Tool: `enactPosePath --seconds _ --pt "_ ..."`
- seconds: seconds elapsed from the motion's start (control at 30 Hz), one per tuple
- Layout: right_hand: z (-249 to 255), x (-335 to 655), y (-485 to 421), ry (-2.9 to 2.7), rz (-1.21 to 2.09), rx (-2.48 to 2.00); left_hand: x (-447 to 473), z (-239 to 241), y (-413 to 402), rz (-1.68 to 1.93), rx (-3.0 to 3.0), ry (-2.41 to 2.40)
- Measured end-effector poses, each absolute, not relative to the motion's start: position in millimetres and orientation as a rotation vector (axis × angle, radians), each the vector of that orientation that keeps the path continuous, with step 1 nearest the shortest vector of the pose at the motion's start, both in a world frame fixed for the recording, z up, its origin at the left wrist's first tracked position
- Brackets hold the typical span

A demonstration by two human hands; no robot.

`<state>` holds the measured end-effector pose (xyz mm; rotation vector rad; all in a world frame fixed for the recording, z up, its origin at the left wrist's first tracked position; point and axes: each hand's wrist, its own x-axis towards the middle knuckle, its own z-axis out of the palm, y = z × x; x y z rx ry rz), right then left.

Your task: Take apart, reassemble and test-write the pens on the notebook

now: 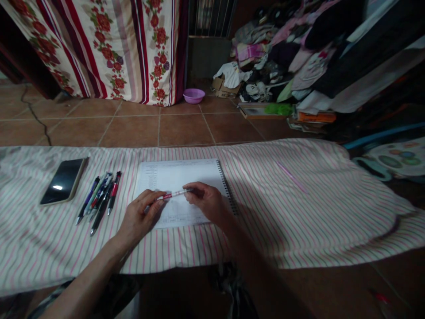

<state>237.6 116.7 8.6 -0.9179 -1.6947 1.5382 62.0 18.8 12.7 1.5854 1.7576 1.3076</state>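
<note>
A red and white pen (174, 194) is held level above a spiral notebook (199, 170). My left hand (142, 212) pinches its left end, and my right hand (206, 200) grips its right end, where the fingers hide the tip. The notebook lies open at a page with faint printed lines, its coil along the right side. To the left of my left hand lies a bunch of several pens (99, 199), one with a red grip. Farther left rests a dark phone (63, 181), screen up. A thin pink stick-like thing (291, 176) lies to the right of the notebook.
A striped cloth (265, 239) covers the low surface, wrinkled in places. Beyond are floor tiles (179, 128), a purple basin (194, 95), a floral curtain (113, 53) and a heap of clothes (275, 53). At the right edge stands a patterned chair-like thing (398, 157).
</note>
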Motion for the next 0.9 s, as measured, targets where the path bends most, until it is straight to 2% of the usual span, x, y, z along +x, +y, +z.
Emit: enactPosePath --seconds 0.23,0.9 --pt "8.5 230.7 116.4 -1.358 1.819 -0.928 61.0 7.5 19.3 1.141 1.720 1.924" --pt "8.2 229.6 115.1 -1.297 1.801 -0.994 67.3 6.7 20.2 1.194 1.780 2.023"
